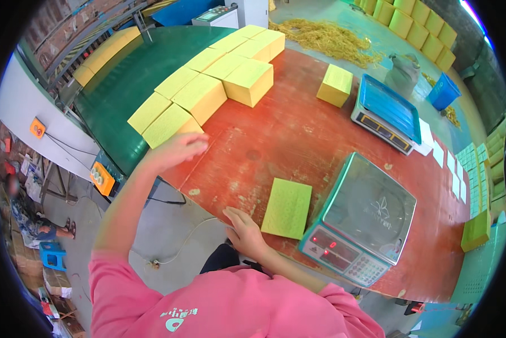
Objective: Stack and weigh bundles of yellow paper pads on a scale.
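Note:
My left hand [177, 151] reaches to the near end of a row of yellow blocks that look like stacked paper. Its fingers are apart, beside the nearest block [170, 125]; whether they touch it I cannot tell. My right hand [243, 232] rests by the front edge of the red table [236, 163], fingers loosely stretched, holding nothing. Just right of it lies a flat yellow-green block [287, 208]. Beyond that stands a teal weighing scale [371, 205] with a bare metal pan and a lit red display.
The yellow blocks stand partly on a green belt surface [112, 112]. Another scale with a blue tray [389, 107] and a single block [335, 85] stand at the far right. An orange button box [102, 179] is by my left arm. Loose yellow strips [326, 39] lie on the floor.

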